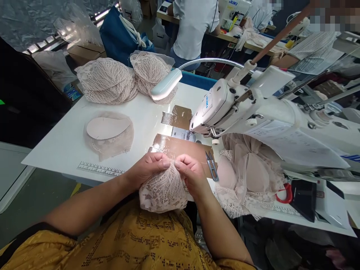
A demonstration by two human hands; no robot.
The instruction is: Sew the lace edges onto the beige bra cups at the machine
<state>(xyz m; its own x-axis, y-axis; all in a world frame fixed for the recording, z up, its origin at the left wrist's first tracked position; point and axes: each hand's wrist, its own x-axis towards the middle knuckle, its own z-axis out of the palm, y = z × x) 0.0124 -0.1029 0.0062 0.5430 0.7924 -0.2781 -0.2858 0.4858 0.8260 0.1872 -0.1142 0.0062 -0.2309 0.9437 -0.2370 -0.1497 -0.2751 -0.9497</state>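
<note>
Between my two hands hangs a pale pink lace bra cup [164,191], just over the front edge of the table. My left hand [149,167] pinches its upper edge between thumb and fingers. Close beside it, my right hand [192,172] pinches the same edge, the fingertips of both hands nearly meeting. Right of my right hand lie thread snips [211,166]. Beyond my hands stands the white sewing machine [219,101], its needle area over a metal plate [180,134]. Another cup [108,129] rests on the table at the left, its smooth inner side facing up.
Stacked lace cups [107,80] fill the back of the white table [67,131]. A lamp [167,84] on a bent neck overhangs them. At right are a heap of lace and mesh pieces [250,172], red-handled scissors [284,194] and a dark phone [303,198]. A person [194,30] sits beyond.
</note>
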